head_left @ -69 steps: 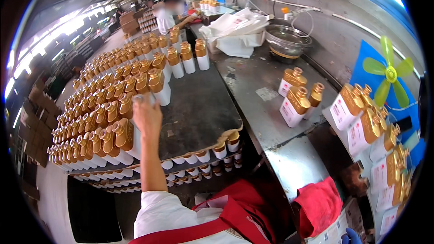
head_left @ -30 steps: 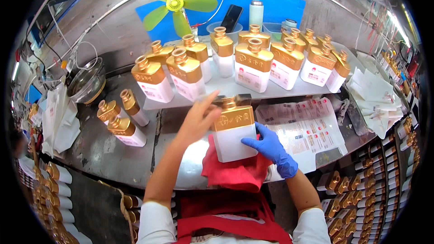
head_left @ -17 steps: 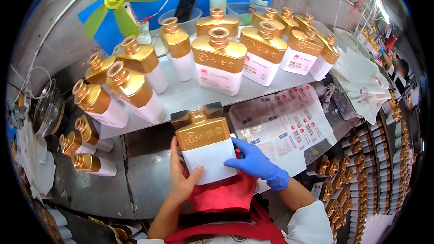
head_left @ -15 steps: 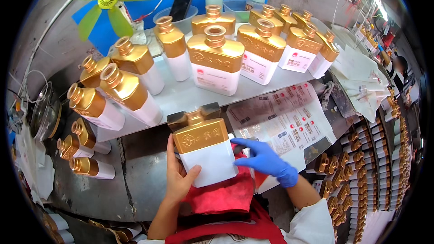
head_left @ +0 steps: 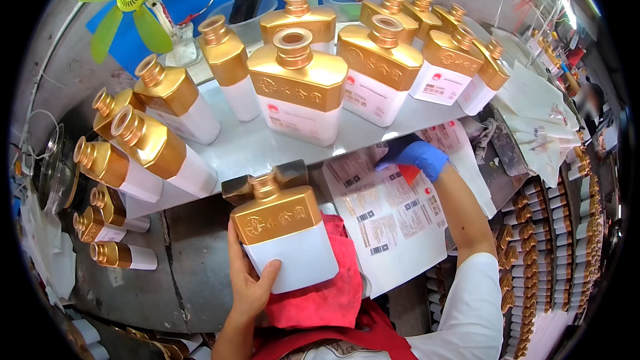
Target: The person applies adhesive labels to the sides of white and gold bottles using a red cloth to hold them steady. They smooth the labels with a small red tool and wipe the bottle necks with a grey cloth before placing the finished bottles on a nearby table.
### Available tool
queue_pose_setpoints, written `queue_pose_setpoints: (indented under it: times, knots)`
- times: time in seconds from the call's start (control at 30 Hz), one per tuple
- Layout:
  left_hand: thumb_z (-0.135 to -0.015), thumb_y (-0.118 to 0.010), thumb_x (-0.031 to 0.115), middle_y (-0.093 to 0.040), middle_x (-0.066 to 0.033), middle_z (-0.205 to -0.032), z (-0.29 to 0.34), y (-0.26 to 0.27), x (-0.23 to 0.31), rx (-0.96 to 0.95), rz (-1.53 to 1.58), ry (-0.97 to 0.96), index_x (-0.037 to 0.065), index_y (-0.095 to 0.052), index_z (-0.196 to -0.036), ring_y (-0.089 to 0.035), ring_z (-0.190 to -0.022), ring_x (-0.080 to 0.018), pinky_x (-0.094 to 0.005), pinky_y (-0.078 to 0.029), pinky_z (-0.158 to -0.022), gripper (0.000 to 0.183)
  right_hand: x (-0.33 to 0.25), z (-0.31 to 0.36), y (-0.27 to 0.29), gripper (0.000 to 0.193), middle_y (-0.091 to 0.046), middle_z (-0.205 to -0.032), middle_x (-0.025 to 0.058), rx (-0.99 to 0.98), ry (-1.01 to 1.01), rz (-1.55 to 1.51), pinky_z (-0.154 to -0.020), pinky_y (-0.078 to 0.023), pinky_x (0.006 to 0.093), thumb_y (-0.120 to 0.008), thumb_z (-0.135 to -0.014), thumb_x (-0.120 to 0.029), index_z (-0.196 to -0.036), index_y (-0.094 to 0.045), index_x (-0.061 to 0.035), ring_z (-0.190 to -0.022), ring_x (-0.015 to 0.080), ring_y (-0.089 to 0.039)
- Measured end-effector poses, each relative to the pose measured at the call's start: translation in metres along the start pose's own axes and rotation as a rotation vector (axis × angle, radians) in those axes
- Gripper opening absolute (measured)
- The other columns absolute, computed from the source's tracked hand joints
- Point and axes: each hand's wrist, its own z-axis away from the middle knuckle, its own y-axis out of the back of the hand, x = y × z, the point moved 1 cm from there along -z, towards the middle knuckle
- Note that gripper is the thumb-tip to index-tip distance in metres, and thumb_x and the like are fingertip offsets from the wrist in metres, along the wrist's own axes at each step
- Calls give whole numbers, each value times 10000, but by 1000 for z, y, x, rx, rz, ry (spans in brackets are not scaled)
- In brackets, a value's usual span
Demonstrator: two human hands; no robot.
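Below the head camera, I see one gold-and-white bottle point(head_left: 288, 240) held in the bare left hand point(head_left: 252, 288), by a red cloth point(head_left: 343, 280). I count thirteen shelf bottles point(head_left: 297, 87) and three counter bottles point(head_left: 124, 255). Shade hides the gloved right hand's point(head_left: 420, 157) fingers; I can't tell their grip.

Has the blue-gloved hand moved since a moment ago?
Yes: the gloved right hand has gone forward, away from the held bottle, up to the front edge of the grey shelf.

Glossy bottle point(head_left: 285, 235), smooth paper sheet point(head_left: 390, 227), matt cloth point(head_left: 317, 305)
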Motion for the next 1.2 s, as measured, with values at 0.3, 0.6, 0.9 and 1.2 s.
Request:
queue_pose_setpoints:
  times: [0.3,0.6,0.9,1.2]
  knots:
    - [-801,-600,16,-342,-157,-1384,0,7,-2,-28,-47,-44,2,-30,-1461,-409,-1243,-240,-355,-325,-1036,872,-29,0,0,298,-638,-997,175,218,1,91,-810,-480,390,-667,-747,-251,-1005,-650,-103,-933,324,-601]
    - [-819,-589,17,-334,-150,-1396,0,6,-1,-33,-74,-117,7,-115,-1460,-415,-1236,-237,-347,-345,-1024,797,-106,110,34,48,-596,-716,115,510,-29,411,-560,-490,381,-584,-812,-143,-802,-601,-98,-693,305,-615]
    - [-831,-638,80,-369,-158,-1365,4,7,0,16,-175,-131,16,-170,-1448,-452,-1191,-231,-351,-395,-982,777,-59,72,31,192,-659,-941,166,371,-204,180,-786,-496,406,-574,-826,-192,-938,-666,-67,-876,340,-629]
    - [-816,-596,14,-339,-168,-1380,6,14,-6,-20,-94,-97,-4,-78,-1446,-407,-1236,-244,-354,-327,-1028,816,34,-39,-15,515,-501,-1305,162,205,-43,448,-1049,-324,427,-597,-821,-420,-1249,-524,-145,-1235,314,-434]
